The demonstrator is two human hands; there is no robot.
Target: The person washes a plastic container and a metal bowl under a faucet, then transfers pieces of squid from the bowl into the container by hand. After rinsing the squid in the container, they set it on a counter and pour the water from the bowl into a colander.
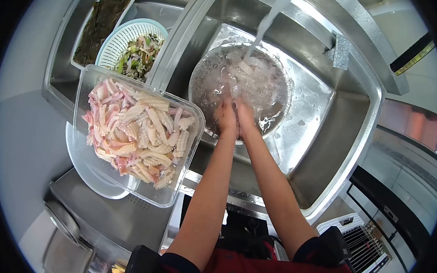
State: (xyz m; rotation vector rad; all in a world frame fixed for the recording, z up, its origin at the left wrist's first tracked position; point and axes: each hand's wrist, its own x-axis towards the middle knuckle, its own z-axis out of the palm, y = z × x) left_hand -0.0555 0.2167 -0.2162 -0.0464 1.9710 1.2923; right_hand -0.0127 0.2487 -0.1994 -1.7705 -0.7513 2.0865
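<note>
Stainless-steel double sink (337, 138) fills the view, set in a grey counter. Round metal bowl (207, 71) stands in the right basin, full of water and pale, translucent cut pieces (258, 79); a stream of tap water (266, 23) falls into it. Left hand (226, 115) and right hand (244, 117) are side by side, touching, dipped in at the bowl's near rim; whether the fingers are curled or loose cannot be told through the churning water. Clear rectangular plastic tub (176, 188) of scored pink-white squid strips (137, 132) rests on the sink divider. Behind it sit a white round colander (116, 38) of chopped greens and a white tray (89, 18) of dark seaweed.
</note>
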